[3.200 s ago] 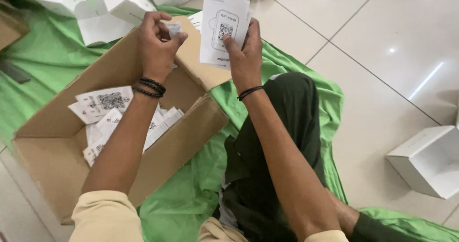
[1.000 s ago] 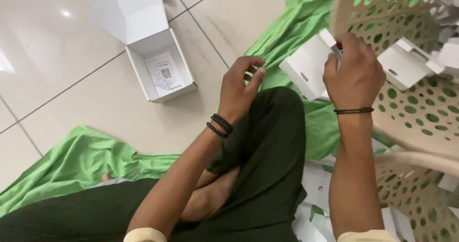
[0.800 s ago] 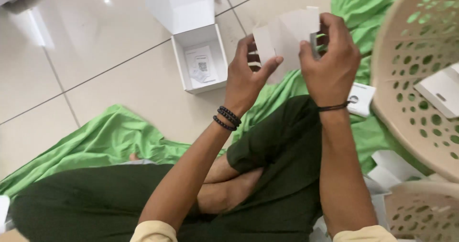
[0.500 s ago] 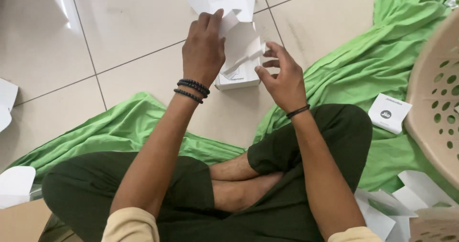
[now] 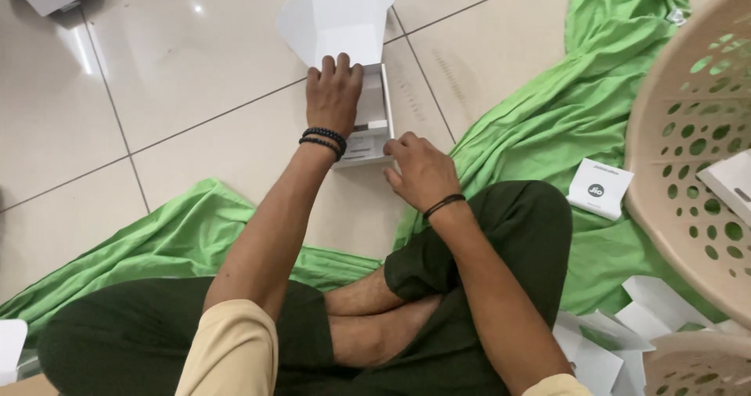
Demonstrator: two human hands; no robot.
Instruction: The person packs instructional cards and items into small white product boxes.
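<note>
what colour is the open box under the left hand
White, lid flap up; the box sits under the left hand on the floor tiles, clearest in the head view.

A person in a pale yellow short-sleeved top and dark green trousers, feet bare. The left hand (image 5: 335,97) has a double strand of dark beads at its wrist; the right hand (image 5: 422,171) has a single thin black band at its wrist.
</note>
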